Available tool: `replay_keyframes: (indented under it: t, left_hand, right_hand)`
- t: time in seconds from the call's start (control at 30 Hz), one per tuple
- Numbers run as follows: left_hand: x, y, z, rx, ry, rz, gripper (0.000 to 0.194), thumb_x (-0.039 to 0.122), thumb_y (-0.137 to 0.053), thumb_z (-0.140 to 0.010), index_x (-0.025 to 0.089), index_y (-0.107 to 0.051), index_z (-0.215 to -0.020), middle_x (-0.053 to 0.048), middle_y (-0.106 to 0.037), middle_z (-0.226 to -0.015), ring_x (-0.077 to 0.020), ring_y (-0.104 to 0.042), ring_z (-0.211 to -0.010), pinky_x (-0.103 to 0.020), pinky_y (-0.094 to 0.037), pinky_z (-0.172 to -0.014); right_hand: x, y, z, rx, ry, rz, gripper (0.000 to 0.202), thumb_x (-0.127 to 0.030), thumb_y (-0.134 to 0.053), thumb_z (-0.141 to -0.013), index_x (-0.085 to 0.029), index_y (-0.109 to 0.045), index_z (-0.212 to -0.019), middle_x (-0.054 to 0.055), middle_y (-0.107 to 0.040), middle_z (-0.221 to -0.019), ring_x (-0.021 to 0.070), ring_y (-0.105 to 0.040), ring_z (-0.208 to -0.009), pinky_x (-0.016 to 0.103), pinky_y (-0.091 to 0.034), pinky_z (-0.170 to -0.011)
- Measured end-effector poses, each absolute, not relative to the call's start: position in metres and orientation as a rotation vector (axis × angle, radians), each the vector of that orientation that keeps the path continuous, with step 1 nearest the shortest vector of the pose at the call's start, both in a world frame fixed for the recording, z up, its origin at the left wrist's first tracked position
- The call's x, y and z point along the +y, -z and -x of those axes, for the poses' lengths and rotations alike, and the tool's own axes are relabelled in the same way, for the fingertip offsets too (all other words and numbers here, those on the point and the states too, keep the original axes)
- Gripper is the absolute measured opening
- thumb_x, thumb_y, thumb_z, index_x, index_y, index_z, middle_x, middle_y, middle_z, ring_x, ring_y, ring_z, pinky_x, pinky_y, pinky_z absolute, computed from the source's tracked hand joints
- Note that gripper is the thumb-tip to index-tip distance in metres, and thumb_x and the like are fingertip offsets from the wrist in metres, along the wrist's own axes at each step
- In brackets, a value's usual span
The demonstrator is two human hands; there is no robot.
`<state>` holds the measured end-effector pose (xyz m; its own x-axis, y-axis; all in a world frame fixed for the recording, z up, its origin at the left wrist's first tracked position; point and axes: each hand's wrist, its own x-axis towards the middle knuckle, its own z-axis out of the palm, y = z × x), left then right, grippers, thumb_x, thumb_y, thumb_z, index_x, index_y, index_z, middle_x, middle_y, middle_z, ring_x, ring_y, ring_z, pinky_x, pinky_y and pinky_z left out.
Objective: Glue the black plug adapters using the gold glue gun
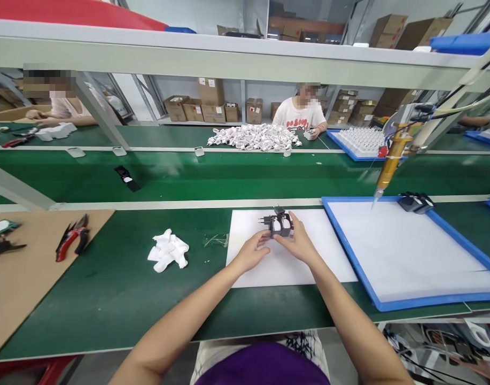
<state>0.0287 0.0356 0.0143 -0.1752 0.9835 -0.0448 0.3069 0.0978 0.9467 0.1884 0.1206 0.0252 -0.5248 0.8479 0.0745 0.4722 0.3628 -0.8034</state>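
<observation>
Red-handled cutters [72,238] lying on a cardboard sheet [24,283]; crumpled white cloth [168,250] resting on the green bench [108,289]; blue-framed tray [413,251] sitting at right beneath a hanging yellow dispenser [391,160]; white parts [255,137] piling up across the conveyor

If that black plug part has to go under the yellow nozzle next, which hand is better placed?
Probably the right hand: it grips the plug part on the side nearer the nozzle, up to the right. The left hand would cross over.
</observation>
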Motion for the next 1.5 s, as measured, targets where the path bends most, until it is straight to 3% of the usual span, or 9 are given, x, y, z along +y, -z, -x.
replay_keyframes:
  t: [0.17, 0.3, 0.4, 0.53, 0.8, 0.93, 1.07, 1.3, 1.5]
  left_hand:
    - [0.031, -0.023, -0.022, 1.698, -1.087, -1.337, 0.046, 0.016, -0.056, -0.071, 0.017, -0.058, -0.117, -0.011, -0.068, -0.115, -0.0234, -0.067, -0.104, -0.040, -0.052, -0.094]
    - [0.032, -0.032, -0.009, 1.838, -1.033, -1.435, 0.031, 0.032, -0.053, -0.075, 0.018, -0.061, -0.102, -0.009, -0.070, -0.102, -0.0241, -0.070, -0.087, -0.038, -0.057, -0.081]
    - [0.032, -0.036, -0.002, 1.920, -0.988, -1.573, 0.026, 0.039, -0.049, -0.078, 0.020, -0.063, -0.090, -0.007, -0.070, -0.103, -0.0219, -0.070, -0.082, -0.031, -0.058, -0.069]
    - [0.028, -0.039, -0.005, 1.900, -0.912, -1.761, 0.031, 0.043, -0.045, -0.084, 0.022, -0.064, -0.095, -0.007, -0.069, -0.108, -0.0238, -0.069, -0.085, -0.028, -0.056, -0.057]
    - [0.061, -0.046, -0.082, 1.430, -0.666, -2.294, 0.033, 0.031, -0.043, -0.093, 0.023, -0.061, -0.119, -0.007, -0.064, -0.124, -0.0243, -0.058, -0.117, -0.042, -0.050, -0.100]
    - [0.102, -0.041, -0.156, 1.113, -0.529, -2.540, 0.046, 0.033, -0.052, -0.092, 0.022, -0.049, -0.136, -0.011, -0.044, -0.147, -0.0299, -0.039, -0.137, -0.052, -0.036, -0.111]
    - [0.121, -0.022, -0.197, 1.059, -0.433, -2.590, 0.052, 0.044, -0.056, -0.090, 0.026, -0.047, -0.138, -0.012, -0.038, -0.151, -0.0364, -0.027, -0.142, -0.063, -0.028, -0.111]
    - [0.113, -0.004, -0.199, 1.078, -0.488, -2.607, 0.039, 0.041, -0.044, -0.096, 0.030, -0.048, -0.134, -0.007, -0.050, -0.140, -0.0316, -0.032, -0.140, -0.060, -0.029, -0.112]
    - [0.110, 0.005, -0.206, 1.135, -0.570, -2.693, 0.035, 0.041, -0.040, -0.098, 0.028, -0.054, -0.127, -0.007, -0.056, -0.131, -0.0295, -0.036, -0.137, -0.057, -0.032, -0.109]
  right_hand:
    - [0.126, -0.037, -0.163, -2.227, -0.860, 1.305, 0.087, -0.035, -0.072, -0.078, -0.015, -0.023, -0.148, 0.022, -0.039, -0.127, 0.0402, -0.050, -0.114, 0.053, -0.046, -0.092]
    - [0.133, -0.045, -0.149, -2.273, -0.803, 1.286, 0.085, -0.024, -0.074, -0.073, -0.013, -0.031, -0.145, 0.021, -0.044, -0.125, 0.0404, -0.052, -0.111, 0.053, -0.047, -0.088]
    - [0.135, -0.053, -0.166, -2.291, -0.838, 1.150, 0.084, -0.022, -0.078, -0.067, -0.017, -0.038, -0.140, 0.015, -0.048, -0.125, 0.0337, -0.054, -0.110, 0.046, -0.048, -0.093]
    - [0.118, -0.059, -0.246, -2.248, -0.888, 0.931, 0.086, -0.020, -0.076, -0.064, -0.023, -0.036, -0.140, 0.007, -0.046, -0.136, 0.0231, -0.048, -0.123, 0.031, -0.040, -0.105]
    - [0.190, -0.040, -0.460, -1.717, -0.538, 1.543, 0.072, -0.031, -0.068, -0.063, -0.016, -0.043, -0.128, 0.015, -0.055, -0.122, 0.0323, -0.053, -0.113, 0.049, -0.040, -0.101]
    - [0.274, -0.038, -0.506, -1.529, -0.363, 1.835, 0.065, -0.025, -0.070, -0.068, -0.010, -0.045, -0.126, 0.018, -0.053, -0.122, 0.0322, -0.051, -0.115, 0.048, -0.039, -0.101]
    - [0.336, -0.034, -0.519, -1.472, -0.244, 2.007, 0.057, -0.030, -0.068, -0.081, -0.012, -0.045, -0.130, 0.014, -0.049, -0.127, 0.0292, -0.047, -0.118, 0.047, -0.039, -0.100]
    - [0.365, -0.012, -0.531, -1.498, -0.055, 2.218, 0.074, -0.049, -0.062, -0.078, -0.021, -0.036, -0.141, 0.014, -0.040, -0.136, 0.0345, -0.040, -0.123, 0.049, -0.029, -0.102]
    - [0.340, -0.033, -0.523, -1.606, 0.092, 2.267, 0.065, -0.048, -0.062, -0.086, -0.014, -0.041, -0.138, 0.018, -0.047, -0.127, 0.0354, -0.047, -0.115, 0.052, -0.039, -0.095]
